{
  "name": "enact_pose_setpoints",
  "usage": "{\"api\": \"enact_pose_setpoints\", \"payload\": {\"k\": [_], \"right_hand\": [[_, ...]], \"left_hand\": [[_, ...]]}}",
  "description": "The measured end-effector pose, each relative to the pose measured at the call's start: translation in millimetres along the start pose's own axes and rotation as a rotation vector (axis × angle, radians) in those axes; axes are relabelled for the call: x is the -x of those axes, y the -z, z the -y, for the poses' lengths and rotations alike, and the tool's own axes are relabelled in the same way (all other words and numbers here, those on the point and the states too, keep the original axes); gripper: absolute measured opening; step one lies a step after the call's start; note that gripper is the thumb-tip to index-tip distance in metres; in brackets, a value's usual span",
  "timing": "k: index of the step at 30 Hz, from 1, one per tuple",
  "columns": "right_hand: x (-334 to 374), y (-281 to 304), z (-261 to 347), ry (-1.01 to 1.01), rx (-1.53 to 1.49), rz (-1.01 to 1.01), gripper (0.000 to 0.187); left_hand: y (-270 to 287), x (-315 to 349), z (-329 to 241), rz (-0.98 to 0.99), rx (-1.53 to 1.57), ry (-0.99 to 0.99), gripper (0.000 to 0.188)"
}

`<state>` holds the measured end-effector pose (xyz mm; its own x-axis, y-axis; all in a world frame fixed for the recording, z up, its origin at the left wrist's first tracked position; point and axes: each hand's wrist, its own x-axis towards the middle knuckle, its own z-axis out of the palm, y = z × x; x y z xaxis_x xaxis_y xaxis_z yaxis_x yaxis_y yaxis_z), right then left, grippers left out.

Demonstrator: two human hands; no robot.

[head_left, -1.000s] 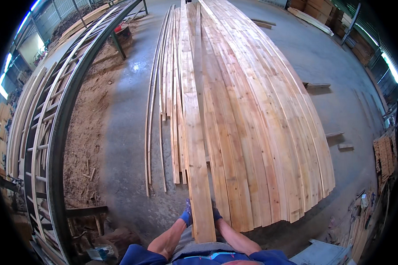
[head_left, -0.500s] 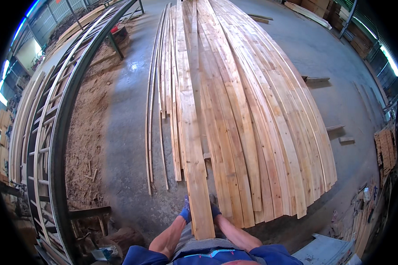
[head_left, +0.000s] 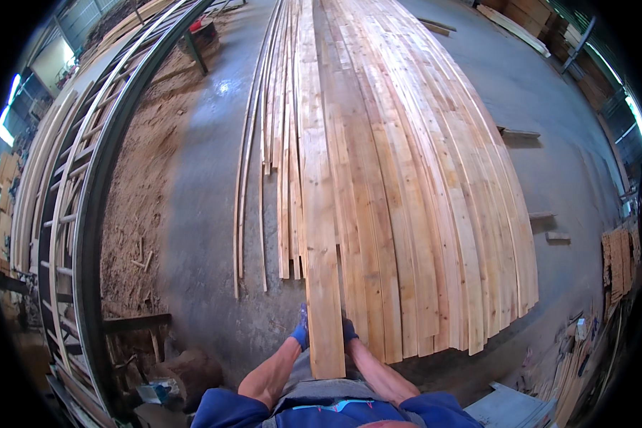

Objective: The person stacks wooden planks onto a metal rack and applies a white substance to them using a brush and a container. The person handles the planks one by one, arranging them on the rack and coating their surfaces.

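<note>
A long, flat wooden board [head_left: 324, 307] runs away from me, its near end close to my waist and its far part along the other boards. My left hand [head_left: 302, 332], in a blue glove, grips the board's left edge. On the opposite edge my right hand [head_left: 349, 332], also gloved in blue, holds it. The board hides most of the right hand and the fingers beneath it. Right of it spreads a wide layer of long boards [head_left: 435, 235] with uneven near ends. Several thin wooden strips [head_left: 246, 214] lie on its left.
A long metal roller frame [head_left: 93, 207] stands at the left, beside heaped sawdust [head_left: 139, 214]. Grey concrete floor [head_left: 200, 235] shows between it and the strips. Short wood pieces [head_left: 558, 236] lie at the right, with scrap wood [head_left: 574, 378] and a pale panel [head_left: 510, 410] nearer.
The gap along the held board's right side has narrowed as the board shifted right against its neighbours. Both hands stay on its edges. The view has shifted slightly.
</note>
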<state>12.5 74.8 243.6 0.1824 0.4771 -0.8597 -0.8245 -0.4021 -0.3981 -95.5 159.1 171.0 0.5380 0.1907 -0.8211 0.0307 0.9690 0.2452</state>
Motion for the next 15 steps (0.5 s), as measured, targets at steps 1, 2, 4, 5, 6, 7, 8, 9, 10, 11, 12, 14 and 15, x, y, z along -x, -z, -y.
{"api": "enact_pose_setpoints", "payload": {"k": [1, 2, 4, 5, 6, 7, 8, 9, 10, 11, 12, 14, 15], "right_hand": [[-2, -1, -1, 0.008, 0.018, -0.007, 0.039], [-5, -2, -2, 0.01, 0.024, 0.011, 0.04], [-12, -4, -8, 0.012, 0.041, 0.058, 0.041], [-14, -6, -12, 0.008, 0.053, 0.082, 0.042], [-17, -10, -16, 0.005, 0.073, 0.111, 0.043], [-18, -13, -21, -0.001, 0.099, 0.134, 0.044], [-21, -20, -26, -0.01, 0.124, 0.157, 0.044], [-21, -27, -31, -0.021, 0.151, 0.181, 0.045], [-23, -37, -37, -0.028, 0.175, 0.205, 0.046], [-26, -49, -43, -0.034, 0.202, 0.225, 0.046], [-28, -61, -50, -0.04, 0.227, 0.243, 0.047], [-35, -91, -67, -0.055, 0.273, 0.277, 0.049], [-39, -109, -77, -0.066, 0.3, 0.297, 0.049]], "left_hand": [[-1, 0, -6, 0.081, -0.078, -0.096, 0.088], [0, 1, -10, 0.092, -0.101, -0.122, 0.087], [6, 1, -21, 0.093, -0.137, -0.128, 0.087], [10, 3, -25, 0.081, -0.136, -0.122, 0.087], [16, 4, -32, 0.076, -0.137, -0.113, 0.086], [23, 9, -38, 0.066, -0.133, -0.114, 0.086], [30, 12, -44, 0.061, -0.132, -0.115, 0.086], [38, 17, -51, 0.052, -0.129, -0.121, 0.085], [46, 22, -58, 0.051, -0.126, -0.125, 0.085], [56, 27, -66, 0.047, -0.119, -0.126, 0.085], [67, 33, -73, 0.046, -0.115, -0.126, 0.084], [96, 44, -90, 0.048, -0.105, -0.119, 0.084], [113, 49, -100, 0.051, -0.106, -0.122, 0.083]]}}
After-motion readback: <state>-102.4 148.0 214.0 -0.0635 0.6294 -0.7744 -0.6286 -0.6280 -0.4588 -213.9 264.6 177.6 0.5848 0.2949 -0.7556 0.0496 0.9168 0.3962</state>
